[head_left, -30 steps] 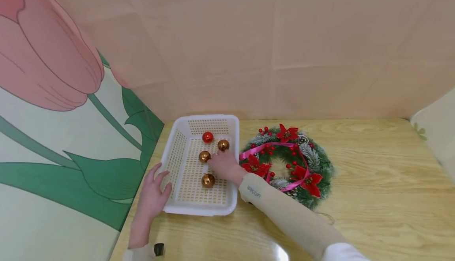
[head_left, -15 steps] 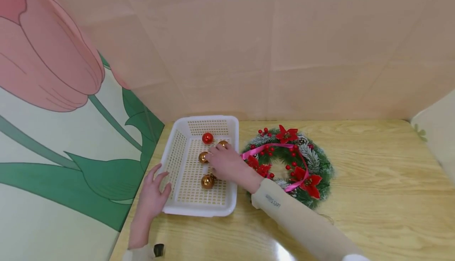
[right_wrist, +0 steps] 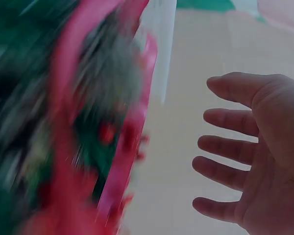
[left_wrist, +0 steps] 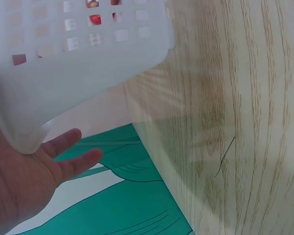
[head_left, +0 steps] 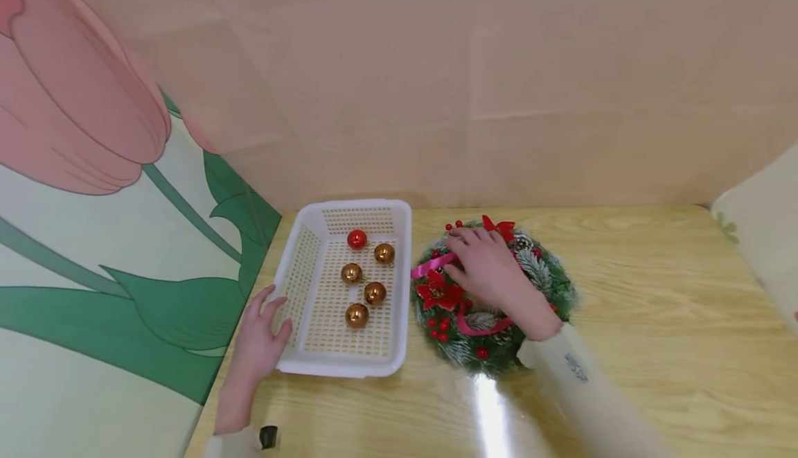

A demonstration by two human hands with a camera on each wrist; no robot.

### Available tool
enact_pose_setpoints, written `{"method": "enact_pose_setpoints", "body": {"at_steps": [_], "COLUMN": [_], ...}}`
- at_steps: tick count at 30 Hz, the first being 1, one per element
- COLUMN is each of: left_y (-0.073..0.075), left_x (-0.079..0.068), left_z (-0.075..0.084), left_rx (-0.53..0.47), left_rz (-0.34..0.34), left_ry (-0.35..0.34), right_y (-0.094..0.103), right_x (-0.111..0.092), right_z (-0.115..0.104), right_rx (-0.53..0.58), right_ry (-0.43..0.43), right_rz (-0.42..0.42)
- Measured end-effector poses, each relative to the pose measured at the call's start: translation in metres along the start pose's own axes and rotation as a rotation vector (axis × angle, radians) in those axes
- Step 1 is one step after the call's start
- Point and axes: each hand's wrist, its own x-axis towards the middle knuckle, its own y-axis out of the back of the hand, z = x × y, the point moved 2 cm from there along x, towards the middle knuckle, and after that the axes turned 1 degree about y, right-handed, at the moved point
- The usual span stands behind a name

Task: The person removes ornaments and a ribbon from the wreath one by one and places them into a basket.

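Observation:
My left hand (head_left: 258,339) rests at the left side of a white plastic basket (head_left: 339,368), thumb and fingers spread about its rim; the left wrist view shows the rim against the palm. Inside the basket lie a red bauble (head_left: 357,239) and several copper-coloured baubles, among them one bauble (head_left: 375,293) right of the middle. My right hand (head_left: 489,267) is over a green Christmas wreath (head_left: 458,350) with a pink ribbon (head_left: 476,330), red poinsettias (head_left: 439,292) and berries. In the right wrist view its fingers are apart and straight, holding nothing, with the wreath beside them.
The basket and wreath stand side by side on a wooden table (head_left: 648,305) against a beige covered wall (head_left: 561,84). A wall with a painted tulip (head_left: 87,91) closes off the left. A small black object (head_left: 268,436) is by the left sleeve.
My right hand has left the basket and moved right, over the wreath. Another copper bauble, earlier covered by that hand, now shows in the basket. The left hand stays at the rim.

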Motion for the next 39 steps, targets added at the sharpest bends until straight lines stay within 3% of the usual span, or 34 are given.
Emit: {"method": "enact_pose_setpoints", "body": {"at_steps": [6, 9, 16, 20, 24, 29, 34, 36, 39], "left_y": [0.001, 0.003, 0.012, 0.016, 0.015, -0.005, -0.044, -0.064, -0.094], "left_x": [0.002, 0.001, 0.005, 0.019, 0.037, 0.048, 0.052, 0.051, 0.050], "left_z": [0.001, 0.000, 0.000, 0.016, 0.066, 0.162, 0.256, 0.283, 0.307], "left_rx": [0.010, 0.025, 0.093, 0.135, 0.135, 0.127, 0.159, 0.188, 0.241], "left_rz": [-0.044, -0.042, -0.062, -0.037, -0.082, -0.227, -0.336, -0.364, -0.375], "left_ry": [0.009, -0.006, -0.050, -0.128, -0.189, -0.342, -0.581, -0.656, -0.694], "right_y": [-0.001, -0.008, -0.031, -0.040, -0.044, -0.050, -0.056, -0.057, -0.059], "right_x": [-0.054, -0.076, -0.101, -0.104, -0.102, -0.101, -0.106, -0.109, -0.111], "right_z": [0.059, 0.079, 0.085, 0.084, 0.087, 0.091, 0.094, 0.095, 0.098], "right_rx": [-0.001, 0.045, 0.222, 0.252, 0.244, 0.228, 0.220, 0.221, 0.224], "right_ry": [-0.256, -0.365, -0.394, -0.403, -0.399, -0.388, -0.398, -0.404, -0.408], "right_rz": [0.153, 0.222, 0.229, 0.250, 0.278, 0.280, 0.268, 0.273, 0.281]}}
